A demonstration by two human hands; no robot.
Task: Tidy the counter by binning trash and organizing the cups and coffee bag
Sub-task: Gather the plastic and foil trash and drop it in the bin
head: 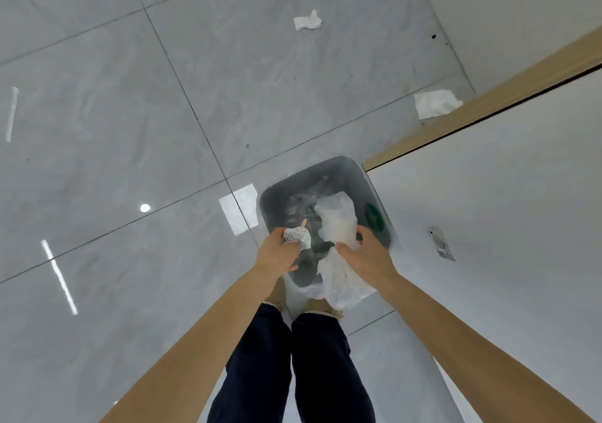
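Observation:
A grey trash bin [342, 170] stands on the floor in front of my feet, against a white cabinet. My left hand [278, 251] hovers over the bin's near left edge, shut on a crumpled white wrapper [296, 236] with a wooden stick [304, 223] poking out of it. My right hand [368, 253] is over the bin's near right side, gripping a large white paper napkin [337, 220] that hangs partly inside the bin and partly over its near rim. Other trash lies in the bin. The counter, the cups and the coffee bag are out of view.
Grey glossy floor tiles spread to the left and far side. Two white paper scraps lie on the floor, one far off [308, 20] and one near the wooden baseboard [435, 103]. A white cabinet face [505, 211] fills the right. My legs [293, 373] are below.

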